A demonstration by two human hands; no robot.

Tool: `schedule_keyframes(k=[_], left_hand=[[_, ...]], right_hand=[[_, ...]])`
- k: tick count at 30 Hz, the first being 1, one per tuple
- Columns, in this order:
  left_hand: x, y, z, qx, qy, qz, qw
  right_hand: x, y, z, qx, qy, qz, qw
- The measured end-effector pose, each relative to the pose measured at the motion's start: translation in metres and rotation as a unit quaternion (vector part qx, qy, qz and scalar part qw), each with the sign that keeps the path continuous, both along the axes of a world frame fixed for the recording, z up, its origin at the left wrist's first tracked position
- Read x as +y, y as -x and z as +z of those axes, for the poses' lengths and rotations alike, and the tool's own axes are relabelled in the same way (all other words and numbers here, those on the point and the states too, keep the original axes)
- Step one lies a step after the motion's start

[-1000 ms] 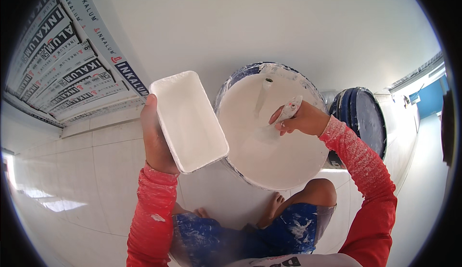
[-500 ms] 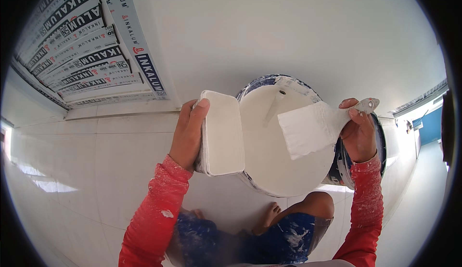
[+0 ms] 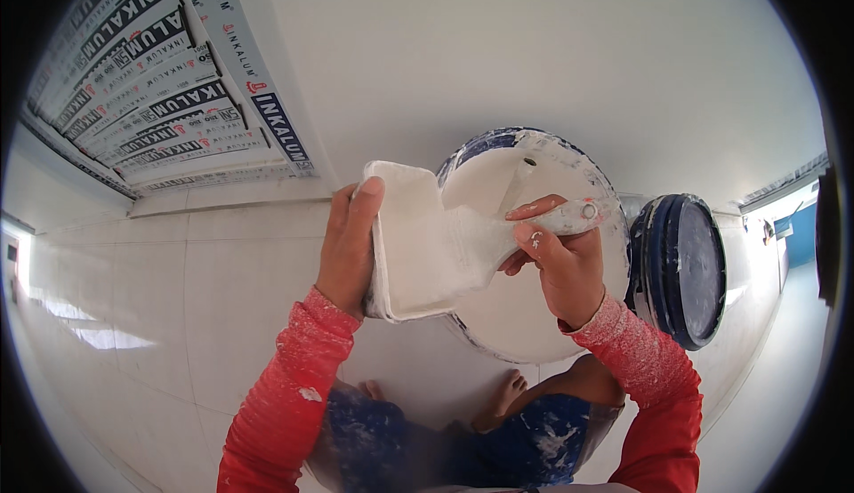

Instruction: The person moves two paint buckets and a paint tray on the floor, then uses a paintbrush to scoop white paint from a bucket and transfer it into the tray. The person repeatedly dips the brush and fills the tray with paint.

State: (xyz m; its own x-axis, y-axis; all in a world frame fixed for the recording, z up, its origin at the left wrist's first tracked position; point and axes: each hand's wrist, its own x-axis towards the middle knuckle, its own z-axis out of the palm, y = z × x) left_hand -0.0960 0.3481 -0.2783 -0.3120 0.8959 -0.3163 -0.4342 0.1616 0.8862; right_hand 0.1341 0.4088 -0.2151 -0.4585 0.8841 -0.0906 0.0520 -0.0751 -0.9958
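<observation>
My left hand (image 3: 350,244) grips the left side of a rectangular white tub (image 3: 405,208), thumb over its rim and fingers outside. In my right hand (image 3: 565,266) is the handle of a wide, flat paintbrush (image 3: 553,218) coated in white. Its broad head lies over the tub's right part and seems to blend with the white inside. Whether the bristles touch the bottom I cannot tell. Beneath both hands stands a round bucket of thick white paint (image 3: 498,320), its rim smeared. A pale rod or tube (image 3: 519,184) leans in the paint near the far rim.
A dark blue lidded bucket (image 3: 680,271), spattered white, stands right of the paint bucket. Behind rises a plain pale wall (image 3: 534,48). Film-wrapped framing (image 3: 236,57) stands at the far left. Glossy pale tiles (image 3: 222,315) cover the floor. My bent legs (image 3: 543,431) are close below.
My right hand has swung left with the paintbrush, bringing its head from over the bucket onto the tub. My left hand keeps the tub nearly where it was.
</observation>
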Motion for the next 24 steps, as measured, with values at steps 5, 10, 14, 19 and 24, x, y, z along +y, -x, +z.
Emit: schedule_keyframes(k=[5,10,14,19,24], left_hand=[[0.0,0.001,0.0,0.009,0.007,0.006,1.0],[-0.001,0.001,0.002,0.039,0.007,0.017,0.999],[0.0,0.003,0.003,-0.028,0.007,0.002,1.0],[0.001,0.002,0.004,0.015,0.001,0.015,1.0],[0.0,0.001,0.009,-0.018,-0.007,0.015,1.0]], right_hand=[[-0.008,-0.012,0.001,0.038,-0.02,-0.031,0.999],[-0.004,-0.038,0.008,0.05,-0.02,-0.115,0.992],[-0.002,-0.068,0.007,-0.026,-0.051,-0.145,0.988],[0.008,-0.102,0.019,-0.043,-0.023,-0.111,0.993],[0.007,-0.103,0.025,-0.034,-0.136,-0.071,0.988]])
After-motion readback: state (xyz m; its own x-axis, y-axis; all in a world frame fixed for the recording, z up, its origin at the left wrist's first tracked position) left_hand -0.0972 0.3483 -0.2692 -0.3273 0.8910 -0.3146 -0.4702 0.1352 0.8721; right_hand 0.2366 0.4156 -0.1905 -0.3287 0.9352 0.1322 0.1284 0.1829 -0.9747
